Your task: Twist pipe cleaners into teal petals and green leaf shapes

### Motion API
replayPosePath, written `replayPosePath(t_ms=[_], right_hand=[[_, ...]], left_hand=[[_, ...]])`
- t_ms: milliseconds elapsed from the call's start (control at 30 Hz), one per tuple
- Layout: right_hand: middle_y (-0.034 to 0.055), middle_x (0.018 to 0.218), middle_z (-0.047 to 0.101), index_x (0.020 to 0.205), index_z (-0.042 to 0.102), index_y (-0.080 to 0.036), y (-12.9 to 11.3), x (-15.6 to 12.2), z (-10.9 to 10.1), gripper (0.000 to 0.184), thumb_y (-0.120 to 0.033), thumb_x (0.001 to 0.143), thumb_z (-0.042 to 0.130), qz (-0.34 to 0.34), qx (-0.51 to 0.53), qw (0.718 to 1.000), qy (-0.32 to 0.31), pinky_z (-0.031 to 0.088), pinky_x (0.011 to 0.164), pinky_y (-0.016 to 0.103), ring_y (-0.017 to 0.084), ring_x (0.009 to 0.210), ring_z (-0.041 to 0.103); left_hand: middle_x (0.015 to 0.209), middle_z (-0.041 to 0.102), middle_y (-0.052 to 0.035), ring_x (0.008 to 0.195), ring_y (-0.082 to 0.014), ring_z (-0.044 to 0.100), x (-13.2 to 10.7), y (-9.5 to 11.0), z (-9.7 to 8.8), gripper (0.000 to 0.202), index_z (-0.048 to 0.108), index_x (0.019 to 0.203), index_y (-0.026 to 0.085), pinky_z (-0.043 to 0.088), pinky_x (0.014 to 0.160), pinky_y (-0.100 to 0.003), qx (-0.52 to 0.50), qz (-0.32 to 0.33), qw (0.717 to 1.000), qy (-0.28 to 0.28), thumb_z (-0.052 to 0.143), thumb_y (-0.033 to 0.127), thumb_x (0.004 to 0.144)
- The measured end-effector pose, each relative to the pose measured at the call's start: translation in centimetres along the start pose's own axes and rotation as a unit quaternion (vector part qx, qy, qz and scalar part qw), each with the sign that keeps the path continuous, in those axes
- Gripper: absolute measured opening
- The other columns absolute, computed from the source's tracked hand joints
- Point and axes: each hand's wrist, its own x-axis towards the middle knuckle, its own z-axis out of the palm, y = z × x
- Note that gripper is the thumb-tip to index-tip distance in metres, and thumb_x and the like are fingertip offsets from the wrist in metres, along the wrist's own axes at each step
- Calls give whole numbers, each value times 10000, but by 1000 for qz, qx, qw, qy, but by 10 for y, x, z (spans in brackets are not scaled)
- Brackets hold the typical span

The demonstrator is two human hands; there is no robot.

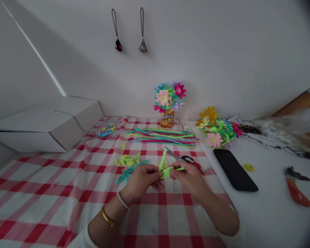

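Observation:
Between my two hands is a bright green pipe cleaner [162, 159], bent into a small loop with one end sticking up and another pointing right. My left hand [147, 176] pinches the loop's left side between thumb and finger. On its right side, the fingertips of my right hand [186, 175] are closed on the same pipe cleaner. Just beyond my left hand lie a teal pipe-cleaner flower shape [124, 175] and yellow-green bent pieces [127, 159]. Scissors [177, 156] with dark handles rest behind my right hand, beside something red partly hidden.
Loose coloured pipe cleaners [165, 136] lie across the back of the checked cloth [98, 206]. Behind them stands a jar [167, 120] of pipe-cleaner flowers. A white box [46, 124] is at left. A flower bunch [218, 132], a phone [235, 169] and orange-handled pliers [297, 189] lie at right.

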Motion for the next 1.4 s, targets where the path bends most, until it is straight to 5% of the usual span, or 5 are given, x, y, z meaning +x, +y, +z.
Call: replayPosePath(t_ms=[333, 667, 967, 1200, 1400], right_hand=[[-26, 597, 557, 675, 618, -197, -3, -3, -2, 104, -279, 656, 679, 26, -42, 998, -24, 341, 536, 254, 116, 555, 472], [-28, 593, 523, 711, 647, -175, -5, -6, -3, 197, -359, 669, 704, 54, 57, 988, -132, 344, 542, 241, 89, 538, 437], [-19, 596, 575, 737, 627, -163, -5, -3, -3, 169, -319, 702, 678, 16, 37, 997, -69, 398, 568, 244, 99, 562, 511], [-10, 641, 620, 752, 625, -158, -3, -3, 0, 140, -256, 670, 681, 37, 62, 996, -51, 439, 587, 254, 111, 584, 572], [-14, 625, 621, 701, 620, -159, -1, -2, 1, 91, -236, 682, 663, 19, 55, 997, -41, 442, 584, 245, 103, 583, 562]], left_hand=[[447, 507, 23, 404, -86, 466, -5, -12, -3, 286, 530, 553, 172, 312, 402, -186, 188, 23, 975, -115, 556, 362, 764], [494, 541, 18, 403, -96, 521, -13, -3, -3, 202, 582, 621, 163, 392, 425, -194, 164, -51, 966, -193, 564, 321, 746], [800, 690, -88, 616, -166, 655, -9, 3, -4, 248, 665, 852, 120, 480, 569, -251, -10, -51, 987, -153, 643, 328, 717], [680, 694, -76, 529, -156, 646, -2, -2, -3, 225, 635, 743, 103, 443, 472, -209, -75, -23, 997, -20, 703, 305, 670], [675, 687, -69, 538, -155, 642, -4, -1, -2, 188, 645, 744, 107, 437, 495, -220, -103, 3, 994, -27, 694, 280, 688]])
